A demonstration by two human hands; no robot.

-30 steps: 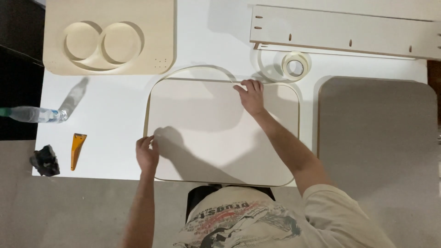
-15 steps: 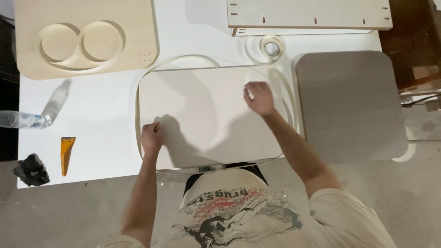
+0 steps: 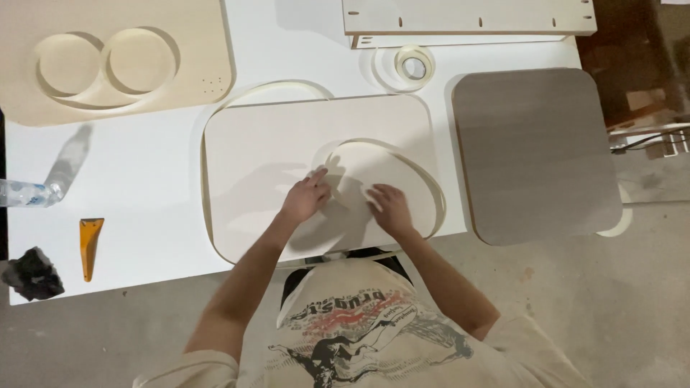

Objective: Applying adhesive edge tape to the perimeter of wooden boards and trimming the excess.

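1. both hands now sit close together on the middle of the cream rounded panel (image 3: 287, 144); half a second ago they were spread wide, the left at its near-left edge and the right at its far-right part.
2. the left hand (image 3: 307, 195) lies flat, fingers spread and pressing down, closed on nothing. the right hand (image 3: 390, 207) rests palm down with fingers bent onto the thin edge-banding strip (image 3: 413, 162); whether it pinches the strip or only presses it cannot be told.
3. the strip now loops across the top of the panel in a wide curve, where earlier it ran around the panel's outline. part of it arcs out past the far edge too.
4. judged from this, the hands have shifted from the rim to gathering the loose band on the face.
5. the panel lies flat on the white table (image 3: 144, 187), near the front edge.
6. around it: a grey rounded panel (image 3: 535, 154) to the right, a tape roll (image 3: 415, 65) beyond, an orange scraper (image 3: 89, 244) and a plastic bottle (image 3: 25, 192) at left.
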